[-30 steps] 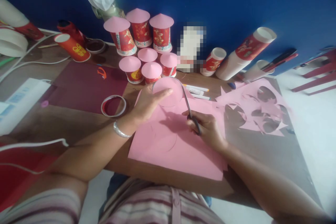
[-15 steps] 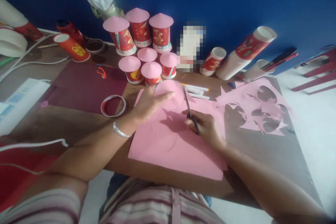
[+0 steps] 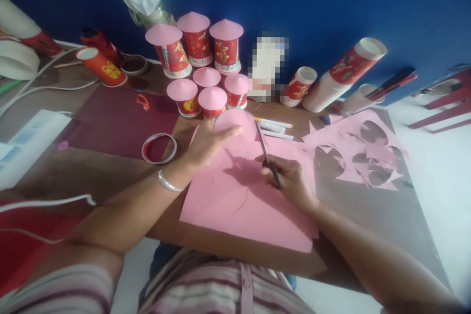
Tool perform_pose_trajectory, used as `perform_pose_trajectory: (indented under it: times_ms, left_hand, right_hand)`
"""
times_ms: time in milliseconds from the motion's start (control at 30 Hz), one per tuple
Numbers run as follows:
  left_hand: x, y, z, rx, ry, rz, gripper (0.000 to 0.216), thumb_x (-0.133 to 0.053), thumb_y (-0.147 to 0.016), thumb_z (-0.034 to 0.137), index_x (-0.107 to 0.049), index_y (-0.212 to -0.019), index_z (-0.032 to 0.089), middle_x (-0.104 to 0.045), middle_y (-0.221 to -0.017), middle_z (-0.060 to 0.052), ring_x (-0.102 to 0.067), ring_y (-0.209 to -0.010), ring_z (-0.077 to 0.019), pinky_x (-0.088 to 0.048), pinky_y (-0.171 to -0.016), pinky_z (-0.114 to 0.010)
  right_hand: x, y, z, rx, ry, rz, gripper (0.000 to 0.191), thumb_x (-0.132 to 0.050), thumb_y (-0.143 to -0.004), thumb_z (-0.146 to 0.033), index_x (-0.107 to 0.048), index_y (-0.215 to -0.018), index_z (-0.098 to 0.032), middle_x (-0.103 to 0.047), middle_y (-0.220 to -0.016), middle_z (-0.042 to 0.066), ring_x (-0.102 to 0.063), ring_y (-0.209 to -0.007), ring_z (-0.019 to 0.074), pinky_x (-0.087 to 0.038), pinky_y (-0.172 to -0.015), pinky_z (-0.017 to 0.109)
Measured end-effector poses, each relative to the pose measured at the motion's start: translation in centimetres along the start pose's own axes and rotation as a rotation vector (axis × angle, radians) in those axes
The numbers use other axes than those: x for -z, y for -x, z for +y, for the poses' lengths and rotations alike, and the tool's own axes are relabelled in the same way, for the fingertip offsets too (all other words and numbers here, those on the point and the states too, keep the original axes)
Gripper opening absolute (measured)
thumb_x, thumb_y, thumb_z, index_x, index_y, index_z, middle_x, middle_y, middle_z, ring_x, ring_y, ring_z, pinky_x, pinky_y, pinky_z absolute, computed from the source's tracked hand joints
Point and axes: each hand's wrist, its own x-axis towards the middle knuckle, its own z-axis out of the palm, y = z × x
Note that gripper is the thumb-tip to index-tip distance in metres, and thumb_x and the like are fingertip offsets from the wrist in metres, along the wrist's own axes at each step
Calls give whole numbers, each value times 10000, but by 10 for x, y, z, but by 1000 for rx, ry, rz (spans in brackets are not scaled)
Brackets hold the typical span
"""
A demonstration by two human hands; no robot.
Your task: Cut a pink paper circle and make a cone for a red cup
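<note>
My left hand (image 3: pixel 204 144) pinches a round pink paper disc (image 3: pixel 237 127), thumb laid across its face, and holds it up over a pink paper sheet (image 3: pixel 246 206) on the table. My right hand (image 3: pixel 289 179) grips a pair of scissors (image 3: pixel 265 154) by the handles. The blades reach up to the right edge of the disc. Faint circle outlines are drawn on the sheet below.
Red paper cups topped with pink cones (image 3: pixel 206 66) cluster at the back. A tape roll (image 3: pixel 159 148) lies left of the sheet, markers (image 3: pixel 274 127) behind it, cut-out pink scraps (image 3: pixel 362 154) on the right, stacked cups (image 3: pixel 344 76) lying down, cables and a white box (image 3: pixel 27 144) far left.
Both hands stay almost where they were; the disc and the scissors shift only slightly between frames.
</note>
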Motion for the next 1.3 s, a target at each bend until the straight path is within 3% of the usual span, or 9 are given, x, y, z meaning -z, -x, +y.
perform_pose_trajectory:
  times_ms: [333,633,1300]
  left_hand:
    - [-1,-1,1,-20,15,-2,381,-882,-777,437,-762,-1032,181,-788,-1048,-67,-722,-984,-247,-602,-887,-348]
    - [1,1,0,21,-16,-51,396,-868,-798,401,-767,-1114,185,-791,-1104,-78,-719,-1029,-248,-597,-888,-337]
    - [-1,-2,3,4,11,14,362,-876,-785,467,-776,-1010,202,-788,-982,-47,-723,-917,-239,-593,-802,-329]
  right_hand:
    - [-1,1,3,-12,19,8,471,-765,-864,-588,-772,-1040,-152,-545,-561,-44,-456,-496,98,-417,-479,239]
    - [-1,1,4,-33,11,18,468,-789,-847,-561,-787,-1059,-144,-542,-583,-41,-444,-516,98,-419,-495,242]
    - [-2,2,1,-6,28,-4,478,-734,-886,-619,-768,-1027,-163,-552,-556,-41,-465,-494,103,-432,-485,245]
